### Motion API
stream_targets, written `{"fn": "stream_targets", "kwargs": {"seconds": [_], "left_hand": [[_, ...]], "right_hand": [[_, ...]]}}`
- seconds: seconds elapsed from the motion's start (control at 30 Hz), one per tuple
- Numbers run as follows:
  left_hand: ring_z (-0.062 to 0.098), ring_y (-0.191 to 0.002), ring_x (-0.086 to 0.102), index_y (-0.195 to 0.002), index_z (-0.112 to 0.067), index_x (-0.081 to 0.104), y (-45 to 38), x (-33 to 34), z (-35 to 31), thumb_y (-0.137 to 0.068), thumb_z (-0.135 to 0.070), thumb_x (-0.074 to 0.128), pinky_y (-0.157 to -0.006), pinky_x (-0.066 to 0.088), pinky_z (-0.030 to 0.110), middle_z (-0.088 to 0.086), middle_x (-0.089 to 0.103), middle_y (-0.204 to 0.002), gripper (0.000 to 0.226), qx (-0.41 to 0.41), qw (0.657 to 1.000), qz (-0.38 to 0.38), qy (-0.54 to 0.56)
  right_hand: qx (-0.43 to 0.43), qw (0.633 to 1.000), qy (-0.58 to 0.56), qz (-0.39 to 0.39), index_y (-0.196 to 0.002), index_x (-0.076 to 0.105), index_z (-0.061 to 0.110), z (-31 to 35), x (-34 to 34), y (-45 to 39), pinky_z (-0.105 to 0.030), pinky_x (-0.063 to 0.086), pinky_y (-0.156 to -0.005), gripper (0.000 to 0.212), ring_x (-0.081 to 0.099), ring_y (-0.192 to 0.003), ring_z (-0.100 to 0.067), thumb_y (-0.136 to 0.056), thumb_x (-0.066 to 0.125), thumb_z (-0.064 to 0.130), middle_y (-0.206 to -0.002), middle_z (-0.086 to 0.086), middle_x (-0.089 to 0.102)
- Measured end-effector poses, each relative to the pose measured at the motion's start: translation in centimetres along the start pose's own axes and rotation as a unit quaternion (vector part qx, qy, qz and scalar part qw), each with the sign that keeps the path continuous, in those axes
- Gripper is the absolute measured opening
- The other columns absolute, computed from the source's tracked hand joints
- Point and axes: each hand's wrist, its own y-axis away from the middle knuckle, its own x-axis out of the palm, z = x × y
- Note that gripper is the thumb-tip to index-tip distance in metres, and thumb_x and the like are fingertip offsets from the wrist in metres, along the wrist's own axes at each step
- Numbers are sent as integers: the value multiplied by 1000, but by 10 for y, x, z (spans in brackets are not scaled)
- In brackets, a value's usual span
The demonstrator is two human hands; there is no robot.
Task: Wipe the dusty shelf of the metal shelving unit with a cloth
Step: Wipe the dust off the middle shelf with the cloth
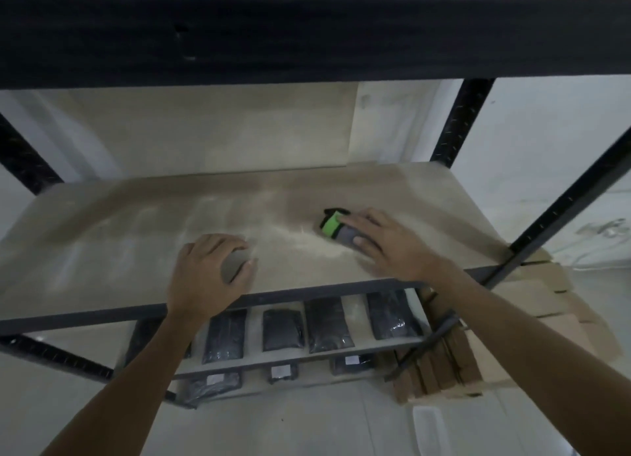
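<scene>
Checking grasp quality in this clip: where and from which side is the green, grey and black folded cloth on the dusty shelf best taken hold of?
Come from above and from the shelf's front edge, as the right hand does. The green, grey and black folded cloth lies flat on the dusty beige shelf board, so flat fingers on top with the thumb at its near edge suit wiping.

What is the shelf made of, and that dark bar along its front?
The shelf looks like pale, matte wooden board, dulled by dust streaks. The bar along its front looks like dark painted metal, thin and straight like the punched uprights. Neither is certain in this dim light.
</scene>
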Motion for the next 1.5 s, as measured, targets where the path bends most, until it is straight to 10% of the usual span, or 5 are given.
{"fn": "stream_targets", "kwargs": {"seconds": [0.33,0.73,0.93,1.23,1.5], "left_hand": [[20,-107,63,-107,-24,71,1,2,2,-91,-48,61,-91,45,41,-6,70,-113,30,4,1000,-11,-3],[19,-106,63,-108,-25,69,1,1,0,-90,-46,62,-93,47,43,-7,70,-112,29,-7,1000,-4,-6],[17,-106,63,-108,-28,69,1,0,-2,-90,-48,61,-93,47,41,-9,70,-111,29,-20,1000,-2,1],[17,-106,63,-109,-25,69,1,0,-1,-89,-49,58,-94,47,42,-8,70,-112,33,-22,1000,-1,2],[16,-109,62,-110,-25,69,2,-2,-2,-91,-48,57,-94,45,40,-9,70,-112,32,-30,999,13,3]], "right_hand": [[235,968,57,-64,-155,32,27,-71,-31,-4,-46,39,-106,49,47,-124,-40,-107,36,37,-140,-14,41],[111,989,21,-97,-149,37,24,59,31,36,-37,50,-89,48,48,-105,-17,-105,34,39,-129,-7,45],[55,991,-104,-61,-150,41,21,111,33,44,-9,37,-86,47,50,-102,-9,-105,38,35,-125,-1,46],[243,966,44,-75,-156,33,17,-14,-10,-33,-48,38,-109,50,47,-125,-43,-107,39,29,-144,-22,42],[97,992,47,-71,-146,47,17,69,37,-1,-43,49,-89,48,55,-106,-36,-104,36,36,-126,-12,50]]}}
